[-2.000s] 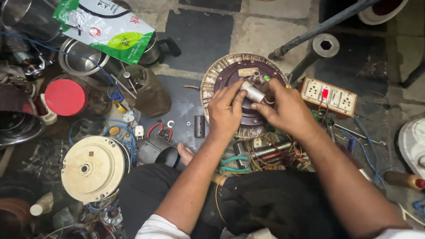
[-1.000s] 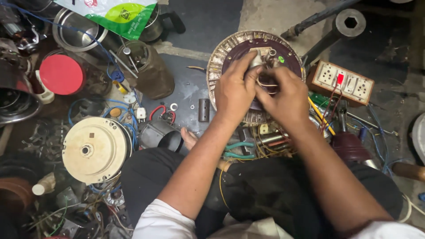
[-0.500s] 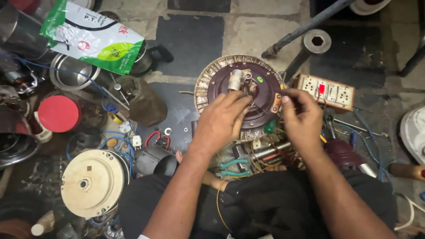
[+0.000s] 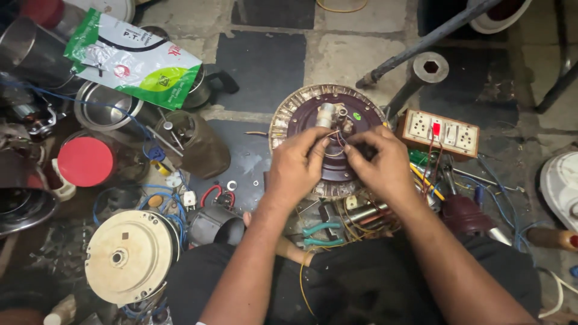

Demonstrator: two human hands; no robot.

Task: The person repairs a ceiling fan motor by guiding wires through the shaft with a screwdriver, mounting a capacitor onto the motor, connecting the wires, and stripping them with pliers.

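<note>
Both hands sit close together on the round maroon fan motor with its pale winding ring [image 4: 301, 114] — left hand [image 4: 296, 161] pinching thin wires [image 4: 333, 143] near the silver centre shaft [image 4: 325, 114], right hand [image 4: 378, 161] curled on the same wires. That motor lies flat on the stone floor [image 4: 355, 36], just left of a wooden switchboard with white sockets [image 4: 442, 132].
</note>
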